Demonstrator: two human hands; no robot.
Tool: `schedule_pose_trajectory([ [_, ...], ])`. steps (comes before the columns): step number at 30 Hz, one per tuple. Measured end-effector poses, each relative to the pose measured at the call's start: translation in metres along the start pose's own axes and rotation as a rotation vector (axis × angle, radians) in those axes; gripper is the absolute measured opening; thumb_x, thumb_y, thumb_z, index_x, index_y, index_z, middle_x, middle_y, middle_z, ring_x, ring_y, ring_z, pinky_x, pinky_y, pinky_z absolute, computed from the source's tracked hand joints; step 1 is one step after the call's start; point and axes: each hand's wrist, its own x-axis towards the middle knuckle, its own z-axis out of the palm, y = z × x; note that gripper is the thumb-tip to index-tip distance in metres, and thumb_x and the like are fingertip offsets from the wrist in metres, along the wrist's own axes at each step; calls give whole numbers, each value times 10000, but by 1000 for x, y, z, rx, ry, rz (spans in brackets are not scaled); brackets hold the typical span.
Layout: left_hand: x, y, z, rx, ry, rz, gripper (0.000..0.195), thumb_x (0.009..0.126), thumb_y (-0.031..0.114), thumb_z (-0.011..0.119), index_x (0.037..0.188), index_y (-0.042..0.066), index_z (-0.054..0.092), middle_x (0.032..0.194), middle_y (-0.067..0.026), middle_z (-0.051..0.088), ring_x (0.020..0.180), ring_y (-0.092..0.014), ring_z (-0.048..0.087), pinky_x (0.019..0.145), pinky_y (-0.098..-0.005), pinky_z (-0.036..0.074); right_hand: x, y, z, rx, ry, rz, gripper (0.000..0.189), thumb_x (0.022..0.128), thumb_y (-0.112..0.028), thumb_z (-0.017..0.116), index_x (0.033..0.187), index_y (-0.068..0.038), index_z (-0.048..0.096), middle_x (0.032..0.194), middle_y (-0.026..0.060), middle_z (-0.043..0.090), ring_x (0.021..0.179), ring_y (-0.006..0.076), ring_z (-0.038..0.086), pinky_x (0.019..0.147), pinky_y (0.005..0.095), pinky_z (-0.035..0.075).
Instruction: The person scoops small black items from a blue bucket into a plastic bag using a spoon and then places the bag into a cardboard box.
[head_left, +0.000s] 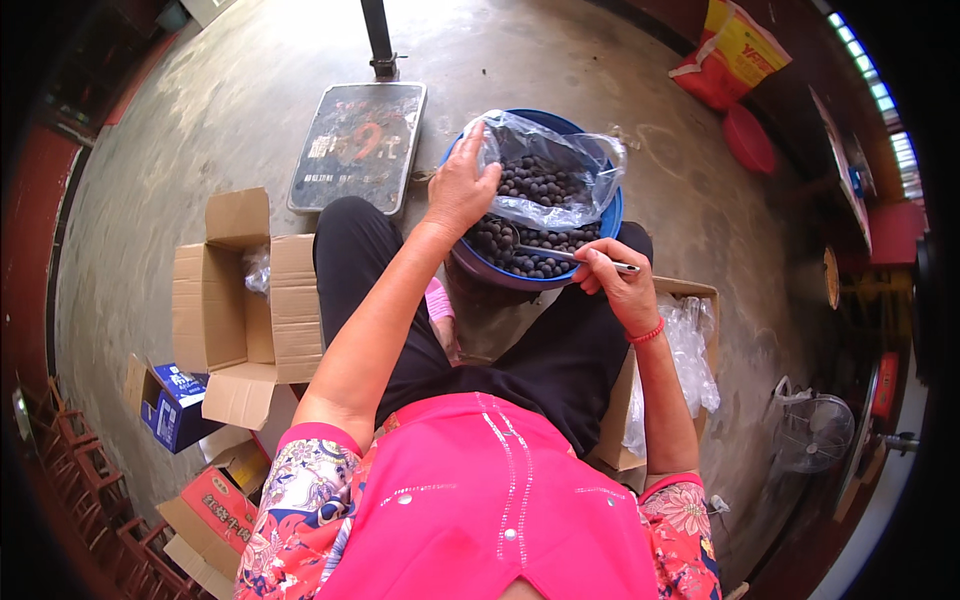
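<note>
Between my knees stands a round tub with a blue rim (616, 217), filled with small dark round balls (551, 262) that look like berries or seeds. Over its far part lies a clear plastic bag (600, 161) with more dark balls (536, 180) inside it. My left hand (463, 180) grips the bag's left edge, thumb towards the bag's mouth. A metal spoon (546, 253) is in my right hand (611, 281), its handle between thumb and fingers. The spoon's bowl sits among the loose balls at the tub's left side, in front of the bag.
An upright platform scale (358, 150) stands beyond my left knee. On the left is an open cardboard box (236, 300) holding some plastic. Another box, with clear plastic bags (679, 352), stands by my right thigh. A fan (816, 435) is at the right.
</note>
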Motion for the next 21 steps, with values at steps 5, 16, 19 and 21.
schedule_pose_trajectory([
  [5,11,-16,8,-15,56,-14,630,795,263,579,1376,107,392,1271,-170,536,1098,-357,551,922,-420,433,-12,-7,-22,75,5,36,238,945,-182,498,917,14,629,720,74,650,625,96,610,562,202,489],
  [16,-9,7,-2,76,49,61,694,695,97,530,1376,130,398,1222,-154,552,1061,-348,566,895,-394,461,-14,-65,-32,-17,130,-106,227,945,-163,497,916,20,628,708,60,643,614,81,593,549,192,467],
  [19,-8,5,0,83,62,87,705,687,93,541,1376,136,396,1225,-155,551,1064,-342,568,900,-391,463,1,-60,-16,-151,178,-277,130,903,-84,558,940,17,630,758,62,647,689,95,598,622,221,469],
  [21,-9,7,0,57,53,71,713,682,85,546,1377,136,393,1226,-159,550,1065,-341,569,902,-385,463,12,-54,-6,-460,159,-507,116,866,-71,598,952,-2,631,806,104,653,728,184,634,668,276,487],
])
